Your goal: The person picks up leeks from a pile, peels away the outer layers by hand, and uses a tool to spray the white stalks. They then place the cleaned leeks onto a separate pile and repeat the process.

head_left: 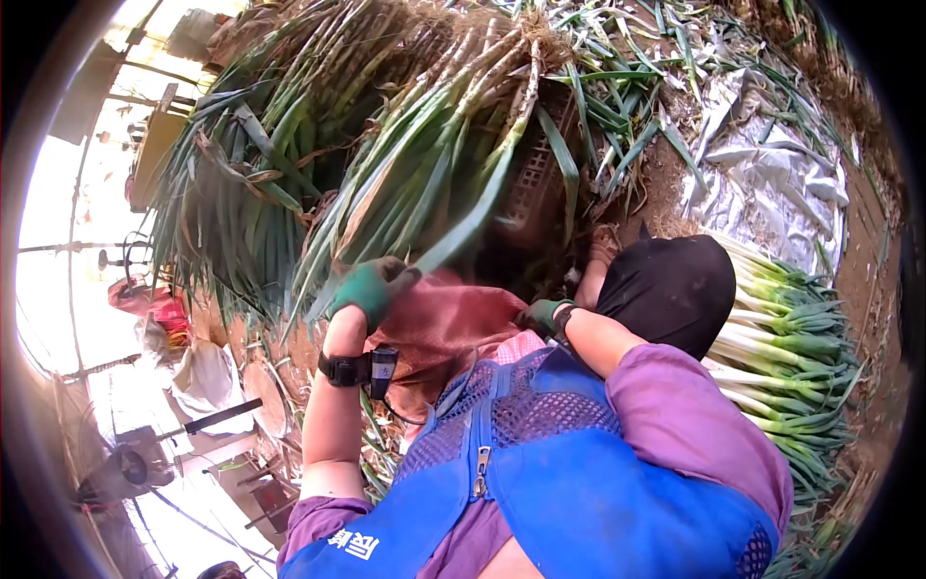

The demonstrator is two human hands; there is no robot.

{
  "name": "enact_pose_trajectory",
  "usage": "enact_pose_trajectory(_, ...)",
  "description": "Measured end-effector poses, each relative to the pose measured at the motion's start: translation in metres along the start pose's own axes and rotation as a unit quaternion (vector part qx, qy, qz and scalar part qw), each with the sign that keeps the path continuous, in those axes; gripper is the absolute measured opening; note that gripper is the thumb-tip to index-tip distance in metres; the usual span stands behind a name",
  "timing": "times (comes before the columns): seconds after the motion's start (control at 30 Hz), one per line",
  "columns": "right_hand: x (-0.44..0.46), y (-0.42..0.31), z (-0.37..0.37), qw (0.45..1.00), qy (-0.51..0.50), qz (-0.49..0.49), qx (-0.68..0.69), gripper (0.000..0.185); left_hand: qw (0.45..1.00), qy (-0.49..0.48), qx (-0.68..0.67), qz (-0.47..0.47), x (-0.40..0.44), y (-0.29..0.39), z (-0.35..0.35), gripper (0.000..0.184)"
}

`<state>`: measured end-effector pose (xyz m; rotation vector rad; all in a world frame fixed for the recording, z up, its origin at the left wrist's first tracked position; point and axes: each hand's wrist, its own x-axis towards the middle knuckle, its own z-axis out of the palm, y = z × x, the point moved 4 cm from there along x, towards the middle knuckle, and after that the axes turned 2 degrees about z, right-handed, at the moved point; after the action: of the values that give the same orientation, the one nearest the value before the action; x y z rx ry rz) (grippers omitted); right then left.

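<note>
My left hand (374,291), in a green glove with dark fingertips, is closed at the tip of a long green onion leaf (470,232). That leaf hangs from a big pile of unpeeled green onions (415,164), roots at the top and leaves towards me. Below the hand, a reddish cloth (439,323) covers my lap. My right hand (546,316), also in a green glove, is low by the cloth's right edge, beside my dark-clothed knee (670,289). Its fingers are mostly hidden.
A brown plastic crate (531,179) stands under the pile. Cleaned green onions with white stalks (781,338) lie in a row at right. White sheeting (772,174) and loose leaves cover the ground behind. A metal stand (125,463) is at left.
</note>
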<state>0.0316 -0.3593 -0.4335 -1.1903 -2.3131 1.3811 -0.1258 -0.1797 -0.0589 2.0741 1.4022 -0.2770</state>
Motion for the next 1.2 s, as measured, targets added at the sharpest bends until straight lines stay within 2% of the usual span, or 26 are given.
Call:
enact_pose_trajectory(0.1, 0.000, -0.006, -0.022, 0.996, 0.022, 0.047, -0.067, 0.038, 0.999, -0.026, 0.029, 0.012, 0.002, 0.012, 0.002, 0.034)
enact_pose_trajectory(0.13, -0.006, -0.012, -0.040, 0.993, 0.080, 0.068, -0.048, 0.033, 0.999, -0.003, 0.034, 0.034, 0.001, 0.021, 0.002, 0.035)
enact_pose_trajectory(0.17, -0.008, -0.006, -0.053, 0.977, 0.173, 0.096, 0.076, 0.024, 0.997, 0.021, 0.038, 0.057, 0.002, 0.026, 0.001, 0.036)
enact_pose_trajectory(0.2, -0.015, -0.026, -0.079, 0.948, 0.248, 0.054, 0.190, 0.020, 0.996, 0.025, 0.040, 0.078, 0.006, 0.025, 0.002, 0.040)
enact_pose_trajectory(0.27, -0.049, -0.079, -0.145, 0.907, 0.359, 0.053, 0.211, 0.024, 0.988, 0.073, 0.014, 0.138, 0.007, 0.028, 0.006, 0.043)
enact_pose_trajectory(0.3, -0.063, -0.093, -0.168, 0.906, 0.395, 0.094, 0.121, 0.028, 0.981, 0.098, 0.000, 0.169, 0.007, 0.033, 0.007, 0.045)
enact_pose_trajectory(0.33, -0.071, -0.085, -0.181, 0.774, 0.408, 0.163, 0.455, 0.031, 0.985, 0.051, -0.041, 0.159, 0.008, 0.037, 0.011, 0.047)
enact_pose_trajectory(0.37, -0.076, -0.083, -0.182, 0.539, 0.368, 0.209, 0.729, 0.035, 0.983, 0.024, -0.097, 0.157, 0.010, 0.038, 0.018, 0.046)
enact_pose_trajectory(0.43, -0.124, -0.088, -0.214, 0.625, 0.477, 0.167, 0.595, 0.041, 0.970, -0.012, -0.188, 0.155, 0.010, 0.043, 0.034, 0.045)
enact_pose_trajectory(0.53, -0.185, -0.172, -0.249, 0.682, 0.480, 0.249, 0.492, 0.040, 0.936, -0.062, -0.293, 0.187, 0.008, 0.066, 0.054, 0.045)
enact_pose_trajectory(0.6, -0.193, -0.221, -0.238, 0.768, 0.470, 0.185, 0.394, 0.032, 0.899, -0.132, -0.368, 0.196, 0.009, 0.087, 0.068, 0.042)
enact_pose_trajectory(0.63, -0.194, -0.248, -0.226, 0.805, 0.460, 0.152, 0.343, 0.028, 0.857, -0.217, -0.427, 0.188, 0.015, 0.097, 0.082, 0.037)
enact_pose_trajectory(0.67, -0.193, -0.269, -0.211, 0.819, 0.438, 0.152, 0.337, 0.024, 0.840, -0.189, -0.444, 0.248, 0.025, 0.105, 0.099, 0.034)
enact_pose_trajectory(0.73, -0.190, -0.290, -0.181, 0.860, 0.375, 0.120, 0.324, 0.021, 0.736, -0.262, -0.565, 0.264, 0.020, 0.133, 0.118, 0.029)
enact_pose_trajectory(0.77, -0.184, -0.306, -0.176, 0.885, 0.332, 0.087, 0.315, 0.021, 0.631, -0.358, -0.654, 0.214, 0.006, 0.151, 0.119, 0.027)
enact_pose_trajectory(0.8, -0.190, -0.325, -0.172, 0.923, 0.300, 0.146, 0.193, 0.022, 0.507, -0.444, -0.722, 0.158, -0.005, 0.162, 0.119, 0.025)
enact_pose_trajectory(0.9, -0.196, -0.326, -0.150, 0.912, 0.262, 0.170, 0.267, 0.027, 0.727, -0.264, -0.620, 0.130, -0.005, 0.147, 0.124, 0.022)
enact_pose_trajectory(0.93, -0.206, -0.318, -0.159, 0.939, 0.218, 0.222, 0.150, 0.034, 0.770, -0.239, -0.551, 0.218, -0.003, 0.142, 0.125, 0.021)
enact_pose_trajectory(0.97, -0.216, -0.314, -0.170, 0.937, 0.262, 0.209, 0.097, 0.039, 0.801, -0.199, -0.479, 0.298, -0.015, 0.144, 0.112, 0.021)
enact_pose_trajectory(1.0, -0.224, -0.312, -0.184, 0.908, 0.344, 0.222, 0.089, 0.025, 0.784, -0.212, -0.532, 0.240, -0.030, 0.145, 0.111, 0.022)
enact_pose_trajectory(1.03, -0.227, -0.301, -0.199, 0.880, 0.459, 0.115, 0.039, 0.025, 0.761, -0.224, -0.583, 0.177, -0.050, 0.147, 0.102, 0.022)
enact_pose_trajectory(1.07, -0.233, -0.288, -0.209, 0.875, 0.465, 0.137, -0.012, 0.020, 0.778, -0.245, -0.560, 0.144, -0.055, 0.146, 0.102, 0.023)
enact_pose_trajectory(1.1, -0.231, -0.291, -0.223, 0.879, 0.445, 0.098, -0.142, 0.022, 0.803, -0.243, -0.505, 0.202, -0.056, 0.147, 0.101, 0.023)
enact_pose_trajectory(1.13, -0.226, -0.285, -0.230, 0.847, 0.469, 0.017, -0.249, 0.025, 0.823, -0.241, -0.446, 0.258, -0.056, 0.150, 0.102, 0.023)
enact_pose_trajectory(1.17, -0.215, -0.275, -0.239, 0.868, 0.476, 0.020, -0.140, 0.029, 0.836, -0.235, -0.383, 0.314, -0.054, 0.151, 0.103, 0.023)
enact_pose_trajectory(1.2, -0.205, -0.265, -0.247, 0.873, 0.487, 0.021, -0.028, 0.033, 0.802, -0.262, -0.476, 0.246, -0.056, 0.151, 0.117, 0.022)
